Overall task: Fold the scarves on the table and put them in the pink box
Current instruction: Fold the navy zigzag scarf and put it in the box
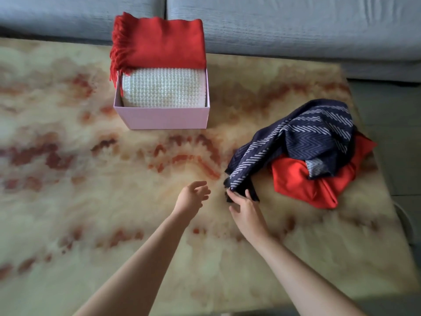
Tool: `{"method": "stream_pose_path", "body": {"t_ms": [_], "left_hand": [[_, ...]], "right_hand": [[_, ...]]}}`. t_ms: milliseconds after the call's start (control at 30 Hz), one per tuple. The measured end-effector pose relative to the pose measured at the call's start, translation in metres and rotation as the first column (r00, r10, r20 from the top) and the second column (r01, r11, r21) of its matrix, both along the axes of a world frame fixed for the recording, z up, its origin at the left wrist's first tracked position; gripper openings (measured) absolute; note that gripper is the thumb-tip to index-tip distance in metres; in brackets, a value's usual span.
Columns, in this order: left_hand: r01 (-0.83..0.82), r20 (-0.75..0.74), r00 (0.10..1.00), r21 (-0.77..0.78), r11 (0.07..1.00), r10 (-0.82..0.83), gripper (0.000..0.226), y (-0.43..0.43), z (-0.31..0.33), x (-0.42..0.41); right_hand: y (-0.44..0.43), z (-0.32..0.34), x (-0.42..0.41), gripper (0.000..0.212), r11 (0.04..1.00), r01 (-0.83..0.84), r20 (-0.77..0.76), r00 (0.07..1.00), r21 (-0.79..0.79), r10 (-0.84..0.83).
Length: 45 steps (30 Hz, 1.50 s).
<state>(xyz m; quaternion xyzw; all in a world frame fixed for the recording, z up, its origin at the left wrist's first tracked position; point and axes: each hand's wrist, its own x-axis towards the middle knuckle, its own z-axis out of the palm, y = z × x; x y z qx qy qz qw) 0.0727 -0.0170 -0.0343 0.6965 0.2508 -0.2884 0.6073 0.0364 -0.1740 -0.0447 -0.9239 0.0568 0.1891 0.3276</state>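
- Two folded scarves (159,44) in pink box (165,117) at 12 o'clock.
- Right hand (247,210) pinching blue scarf (307,137) at 3 o'clock.
- Left hand (191,197) spread, holding nothing.

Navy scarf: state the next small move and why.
Probably bring the open left hand to the fringed end beside the right hand, which pinches the navy scarf; it lies crumpled on a red scarf and needs spreading before folding.
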Motion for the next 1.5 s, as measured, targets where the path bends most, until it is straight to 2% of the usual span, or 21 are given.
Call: {"method": "stream_pose_path", "body": {"t_ms": [167, 300, 400, 500, 567, 633, 667, 700, 767, 867, 1000, 1067, 1133, 1200, 1267, 1367, 1433, 1500], "left_hand": [[-0.124, -0.183, 0.979, -0.184, 0.975, 0.090, 0.023, -0.017, -0.005, -0.002], [-0.181, -0.201, 0.968, -0.157, 0.971, 0.148, 0.043, -0.019, -0.019, -0.011], [-0.311, -0.084, 0.949, -0.087, 0.946, 0.304, 0.038, -0.009, -0.021, -0.020], [-0.404, 0.108, 0.912, 0.072, 0.912, 0.396, 0.029, 0.012, -0.018, -0.028], [-0.468, 0.154, 0.880, 0.135, 0.873, 0.449, 0.029, 0.031, -0.018, -0.036], [-0.517, 0.165, 0.854, 0.165, 0.840, 0.493, 0.033, 0.052, -0.020, -0.046], [-0.535, 0.171, 0.843, 0.167, 0.828, 0.510, 0.036, 0.062, -0.022, -0.052], [-0.547, 0.178, 0.835, 0.162, 0.822, 0.521, 0.037, 0.073, -0.022, -0.059], [-0.563, 0.188, 0.824, 0.160, 0.811, 0.535, 0.039, 0.093, -0.022, -0.072], [-0.619, 0.192, 0.784, 0.170, 0.767, 0.590, 0.040, 0.119, -0.021, -0.087], [-0.698, 0.229, 0.716, 0.219, 0.682, 0.659, 0.043, 0.157, -0.017, -0.097], [-0.711, 0.265, 0.703, 0.237, 0.662, 0.660, 0.051, 0.177, -0.015, -0.101], [-0.731, 0.278, 0.682, 0.235, 0.640, 0.677, 0.060, 0.198, -0.015, -0.105], [-0.736, 0.263, 0.676, 0.195, 0.648, 0.688, 0.068, 0.214, -0.014, -0.112], [-0.716, 0.250, 0.693, 0.125, 0.687, 0.677, 0.074, 0.227, -0.010, -0.120], [-0.683, 0.254, 0.708, 0.012, 0.730, 0.659, 0.077, 0.239, -0.006, -0.130], [-0.664, 0.255, 0.711, -0.062, 0.745, 0.656, 0.080, 0.245, -0.007, -0.135], [-0.652, 0.273, 0.707, -0.107, 0.751, 0.652, 0.083, 0.251, -0.010, -0.139]], "right_hand": [[0.016, 0.006, -0.029, 0.058, 0.985, -0.172, -0.021, 0.985, -0.017, 0.172], [0.026, 0.019, -0.053, 0.054, 0.967, -0.251, -0.002, 0.968, 0.047, 0.251], [0.024, 0.022, -0.066, 0.044, 0.961, -0.254, 0.072, 0.966, 0.111, 0.247], [0.012, 0.018, -0.060, 0.030, 0.982, -0.078, 0.141, 0.989, 0.174, 0.053], [0.006, 0.018, -0.041, 0.030, 0.997, -0.024, 0.294, 0.956, 0.078, 0.000], [0.007, 0.017, -0.018, 0.035, 1.000, -0.025, 0.419, 0.908, -0.019, 0.030], [0.010, 0.016, -0.006, 0.040, 0.997, -0.052, 0.431, 0.899, -0.060, 0.073], [0.016, 0.016, 0.004, 0.047, 0.989, -0.104, 0.403, 0.905, -0.105, 0.138], [0.033, 0.012, 0.019, 0.057, 0.949, -0.257, 0.250, 0.921, -0.182, 0.298], [0.065, 0.003, 0.022, 0.050, 0.871, -0.430, -0.003, 0.897, -0.236, 0.442], [0.110, -0.004, -0.013, 0.037, 0.844, -0.450, 0.014, 0.880, -0.292, 0.474], [0.132, 0.002, -0.035, 0.035, 0.831, -0.495, 0.031, 0.854, -0.253, 0.519], [0.150, 0.010, -0.046, 0.034, 0.804, -0.565, -0.024, 0.820, -0.184, 0.571], [0.169, 0.019, -0.039, 0.029, 0.840, -0.533, -0.060, 0.846, -0.103, 0.530], [0.192, 0.028, -0.018, 0.027, 0.900, -0.434, -0.019, 0.901, -0.036, 0.434], [0.230, 0.028, 0.018, 0.041, 0.893, -0.451, -0.072, 0.891, -0.006, 0.449], [0.255, 0.024, 0.034, 0.054, 0.846, -0.531, -0.179, 0.838, -0.050, 0.515], [0.276, 0.018, 0.042, 0.057, 0.775, -0.618, -0.246, 0.777, -0.129, 0.579]]}}
